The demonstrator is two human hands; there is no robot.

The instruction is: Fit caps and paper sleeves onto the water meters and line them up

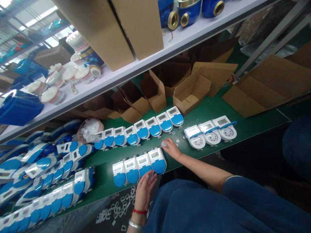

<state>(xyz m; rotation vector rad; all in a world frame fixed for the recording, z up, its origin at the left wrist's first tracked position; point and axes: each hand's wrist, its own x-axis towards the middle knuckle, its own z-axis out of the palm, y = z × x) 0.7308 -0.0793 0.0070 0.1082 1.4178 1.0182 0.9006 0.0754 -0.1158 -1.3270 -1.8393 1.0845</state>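
On the green table (243,123) a near row of white meters with blue lids (139,166) lies at the front edge. My left hand (145,189) rests flat against the front of that row, fingers spread on a blue lid. My right hand (170,148) reaches past the row's right end, its fingertips on a small round clear cap (164,144). Two more small caps (177,141) lie just beyond. A longer row of blue-lidded meters (143,129) runs behind. Three meters with their lids open (210,132) show white dials to the right.
Many more blue-lidded meters are heaped at the left (43,171). A bag of white parts (91,129) lies behind them. Open cardboard boxes (190,92) line the back under a white shelf (136,69) carrying boxes and blue meter bodies. Small white scraps (116,207) lie below the table edge.
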